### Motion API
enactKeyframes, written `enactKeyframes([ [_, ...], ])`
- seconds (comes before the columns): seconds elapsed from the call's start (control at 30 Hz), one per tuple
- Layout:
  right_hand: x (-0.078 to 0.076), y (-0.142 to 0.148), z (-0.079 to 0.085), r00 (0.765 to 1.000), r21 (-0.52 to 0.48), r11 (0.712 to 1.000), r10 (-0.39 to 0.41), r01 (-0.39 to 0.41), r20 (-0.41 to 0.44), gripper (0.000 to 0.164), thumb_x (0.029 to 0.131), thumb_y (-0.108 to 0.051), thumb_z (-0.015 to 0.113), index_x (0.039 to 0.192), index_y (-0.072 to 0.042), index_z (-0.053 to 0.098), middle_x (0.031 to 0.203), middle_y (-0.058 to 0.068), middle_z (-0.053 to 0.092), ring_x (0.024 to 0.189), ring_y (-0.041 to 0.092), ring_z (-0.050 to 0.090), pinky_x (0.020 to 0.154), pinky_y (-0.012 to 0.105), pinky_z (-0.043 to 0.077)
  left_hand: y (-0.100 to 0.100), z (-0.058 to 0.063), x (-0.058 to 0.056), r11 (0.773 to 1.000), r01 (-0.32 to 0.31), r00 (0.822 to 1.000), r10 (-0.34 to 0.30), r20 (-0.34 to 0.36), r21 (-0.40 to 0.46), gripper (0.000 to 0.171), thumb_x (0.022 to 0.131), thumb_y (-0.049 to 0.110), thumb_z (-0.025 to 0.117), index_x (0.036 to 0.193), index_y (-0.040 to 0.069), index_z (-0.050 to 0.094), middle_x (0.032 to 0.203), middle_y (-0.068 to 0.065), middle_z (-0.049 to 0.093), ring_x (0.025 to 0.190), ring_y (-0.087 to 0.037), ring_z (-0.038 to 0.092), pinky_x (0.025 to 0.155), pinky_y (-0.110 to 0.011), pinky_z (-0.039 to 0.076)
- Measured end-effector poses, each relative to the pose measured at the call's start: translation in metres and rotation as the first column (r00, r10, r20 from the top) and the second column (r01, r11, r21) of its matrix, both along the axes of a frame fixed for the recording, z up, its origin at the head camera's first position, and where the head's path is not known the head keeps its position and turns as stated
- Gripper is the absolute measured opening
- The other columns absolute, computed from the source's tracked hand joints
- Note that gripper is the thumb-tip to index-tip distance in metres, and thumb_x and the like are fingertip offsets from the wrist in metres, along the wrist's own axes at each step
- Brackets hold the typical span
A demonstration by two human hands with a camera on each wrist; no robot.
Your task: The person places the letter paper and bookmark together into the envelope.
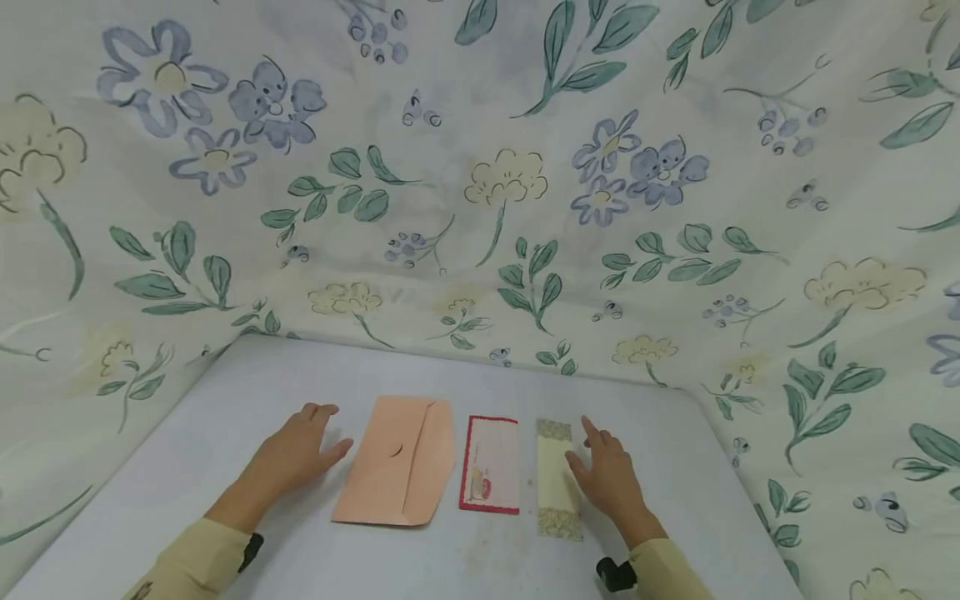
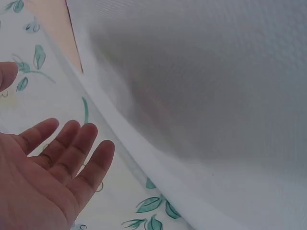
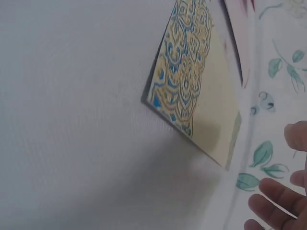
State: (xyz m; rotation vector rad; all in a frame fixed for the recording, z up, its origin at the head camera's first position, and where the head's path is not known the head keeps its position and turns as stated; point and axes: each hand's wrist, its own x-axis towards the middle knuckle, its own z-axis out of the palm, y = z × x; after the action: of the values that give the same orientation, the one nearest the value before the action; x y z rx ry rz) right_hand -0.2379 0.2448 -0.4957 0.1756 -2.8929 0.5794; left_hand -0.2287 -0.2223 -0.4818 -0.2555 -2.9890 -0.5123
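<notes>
A peach envelope [image 1: 392, 462] lies on the table with its pointed flap side to the right. Beside it is a pale card with a red border [image 1: 491, 467]. Farther right lies a narrow cream card with patterned ends [image 1: 557, 475]; the right wrist view shows blue and gold scrollwork [image 3: 182, 72] on it. My left hand [image 1: 296, 450] hovers just left of the envelope, fingers relaxed and holding nothing. My right hand [image 1: 609, 471] is at the right edge of the cream card, its thumb tip overlapping that edge in the head view, fingers loosely extended.
The white table [image 1: 480, 562] carries the three paper items in a row across its middle. Cloth printed with flowers and leaves [image 1: 420, 208] rises behind the table and along both sides. Dark bands [image 1: 617, 575] sit at both wrists, by the sleeve cuffs.
</notes>
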Motion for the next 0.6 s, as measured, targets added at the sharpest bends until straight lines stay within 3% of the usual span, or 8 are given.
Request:
enactKeyframes([
  [0.37, 0.001, -0.019, -0.001, 0.999, 0.001, 1.0, 0.031, -0.031, -0.027, 0.064, 0.097, -0.027, 0.069, 0.15, 0.0, 0.045, 0.106, 0.011, 0.064, 0.097, 0.032, 0.059, 0.09, 0.054, 0.049, 0.009, 0.001, 0.003, 1.0, -0.005, 0.999, 0.005, 0.039, -0.009, 0.065, 0.095, 0.04, 0.068, 0.136, -0.008, 0.05, 0.127, -0.03, 0.056, 0.116, -0.046, 0.057, 0.09, -0.059, 0.051],
  [0.6, 0.002, -0.028, -0.005, 0.999, 0.005, 0.999, 0.049, -0.049, -0.008, 0.065, 0.097, -0.031, 0.068, 0.151, -0.001, 0.044, 0.11, 0.011, 0.064, 0.1, 0.032, 0.06, 0.091, 0.054, 0.05, 0.013, -0.001, 0.002, 1.0, 0.009, 0.999, -0.008, 0.042, -0.011, 0.063, 0.094, 0.04, 0.069, 0.133, -0.007, 0.053, 0.125, -0.029, 0.056, 0.112, -0.044, 0.058, 0.088, -0.058, 0.052],
])
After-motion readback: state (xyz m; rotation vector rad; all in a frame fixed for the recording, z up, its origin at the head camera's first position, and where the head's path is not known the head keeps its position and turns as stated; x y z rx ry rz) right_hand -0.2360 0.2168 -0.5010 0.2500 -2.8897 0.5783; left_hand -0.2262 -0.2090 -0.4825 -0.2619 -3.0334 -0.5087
